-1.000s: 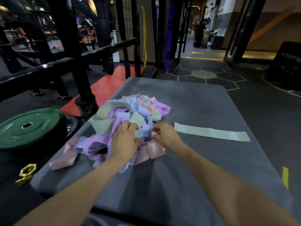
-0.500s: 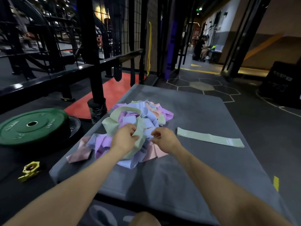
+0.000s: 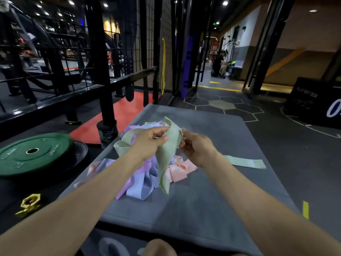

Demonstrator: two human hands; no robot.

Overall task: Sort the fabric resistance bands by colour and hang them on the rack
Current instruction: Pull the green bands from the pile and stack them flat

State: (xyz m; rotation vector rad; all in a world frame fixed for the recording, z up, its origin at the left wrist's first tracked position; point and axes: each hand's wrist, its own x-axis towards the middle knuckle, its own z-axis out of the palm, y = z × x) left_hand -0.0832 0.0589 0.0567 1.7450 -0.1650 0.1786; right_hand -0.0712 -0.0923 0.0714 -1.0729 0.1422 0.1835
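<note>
Barely begun, judging from the head view: one green band [image 3: 244, 162] lies flat on the grey mat [image 3: 203, 206], apart from the mixed pile [image 3: 145, 174] of lilac, blue, pink and green bands, and none visibly hangs on the black rack [image 3: 103, 71]. The left hand [image 3: 147, 143] and right hand [image 3: 196, 148] both pinch a second green band [image 3: 168, 154], lifted above the pile with its tail trailing down. No bin or tray shows; the pile sits loose on the mat.
</note>
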